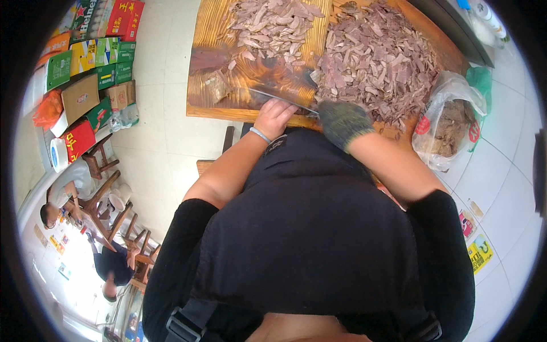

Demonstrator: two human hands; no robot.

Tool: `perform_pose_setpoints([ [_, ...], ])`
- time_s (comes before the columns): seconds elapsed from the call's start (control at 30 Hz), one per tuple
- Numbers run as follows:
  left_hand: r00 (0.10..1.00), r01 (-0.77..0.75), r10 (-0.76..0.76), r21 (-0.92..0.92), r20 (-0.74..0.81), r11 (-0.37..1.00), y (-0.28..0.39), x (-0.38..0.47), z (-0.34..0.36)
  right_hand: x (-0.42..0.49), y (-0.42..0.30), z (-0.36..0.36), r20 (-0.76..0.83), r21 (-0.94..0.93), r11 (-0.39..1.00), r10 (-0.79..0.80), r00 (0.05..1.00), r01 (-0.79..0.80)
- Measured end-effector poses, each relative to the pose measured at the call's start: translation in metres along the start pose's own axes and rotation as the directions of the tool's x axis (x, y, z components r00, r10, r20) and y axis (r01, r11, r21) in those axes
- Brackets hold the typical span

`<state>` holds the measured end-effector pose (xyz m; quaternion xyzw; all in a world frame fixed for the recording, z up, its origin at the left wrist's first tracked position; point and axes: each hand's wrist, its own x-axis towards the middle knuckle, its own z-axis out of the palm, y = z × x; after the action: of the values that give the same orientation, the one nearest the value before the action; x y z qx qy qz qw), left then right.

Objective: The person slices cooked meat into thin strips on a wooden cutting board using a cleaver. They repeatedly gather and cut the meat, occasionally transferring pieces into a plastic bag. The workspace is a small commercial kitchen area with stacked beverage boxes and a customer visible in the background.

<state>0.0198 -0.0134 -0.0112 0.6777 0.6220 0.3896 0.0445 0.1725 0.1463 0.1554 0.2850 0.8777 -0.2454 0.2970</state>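
Note:
A dark, yellow-trimmed knit glove covers my right hand [345, 122], which is closed around the handle end of a knife [284, 98]. The blade reaches left from the glove, low over the wooden table [205, 110]. Just on the near side of the blade is my bare left hand [274, 116], with a bracelet at the wrist and fingers together, pointing down to the table's front edge. What lies beneath those fingers is hidden. A brown chunk of meat [218, 86] sits to the left of the blade tip. Beyond the knife is a pile of sliced meat [275, 30].
A larger heap of sliced meat [376, 64] covers the table's right part. A clear plastic bag [448, 122] with brown meat chunks stands at its right edge. Stacked drink cartons [102, 60] line the left. Two people sit at a wooden table [96, 228] at lower left.

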Motion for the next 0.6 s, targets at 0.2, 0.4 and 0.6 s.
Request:
perform_pose_setpoints([
  [0.2, 1.0, -0.019, 0.019, 0.049, 0.012, 0.999, -0.004, -0.004, 0.003, -0.012, 0.002, -0.003, 0.113, -0.004, 0.997, 0.078, 0.991, -0.078],
  [0.4, 1.0, 0.001, 0.0, 0.056, -0.017, 0.998, 0.002, 0.003, 0.002, 0.035, -0.024, 0.017, -0.027, 0.021, 0.999, 0.041, 0.999, -0.04],
  [0.6, 1.0, -0.003, 0.003, -0.022, -0.004, 1.0, 0.001, 0.004, -0.004, 0.017, -0.016, -0.009, -0.002, 0.017, 1.0, -0.007, 1.0, 0.007],
])
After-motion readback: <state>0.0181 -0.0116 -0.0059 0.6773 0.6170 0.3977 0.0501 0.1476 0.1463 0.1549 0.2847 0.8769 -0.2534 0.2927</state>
